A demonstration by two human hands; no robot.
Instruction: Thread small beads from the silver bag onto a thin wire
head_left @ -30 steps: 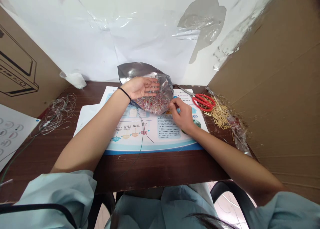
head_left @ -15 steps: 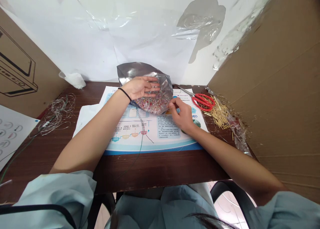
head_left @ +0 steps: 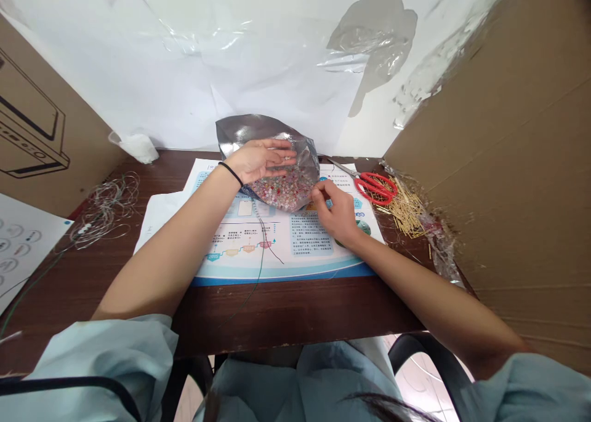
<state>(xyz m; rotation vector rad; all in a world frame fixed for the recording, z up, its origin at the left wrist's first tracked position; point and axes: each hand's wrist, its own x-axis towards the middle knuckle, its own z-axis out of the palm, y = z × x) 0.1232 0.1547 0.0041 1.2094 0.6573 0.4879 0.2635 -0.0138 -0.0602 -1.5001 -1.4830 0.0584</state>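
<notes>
A silver foil pouch (head_left: pixel 249 128) lies open on a printed blue-and-white poster (head_left: pixel 314 240), holding a mass of small pink, white and red beads (head_left: pixel 281 189). My left hand (head_left: pixel 258 162), with a black band on its wrist, rests open inside the pouch mouth, fingers spread just over the beads. My right hand (head_left: pixel 335 211) sits at the pouch's lower right edge, with thumb and fingertips pinched together. Anything between them is too small to see. A thin dark wire (head_left: pixel 264 246) lies across the poster below the pouch.
Red-handled scissors (head_left: pixel 375 187) and a heap of brass pins (head_left: pixel 405 210) lie to the right on the dark wooden table (head_left: pixel 295 314). A tangle of fine wire (head_left: pixel 108 210) lies to the left. Cardboard panels (head_left: pixel 508 163) flank the table.
The fingers of my left hand have curled slightly over the beads. My right hand stays pinched at the pouch edge, and the pouch has not visibly moved.
</notes>
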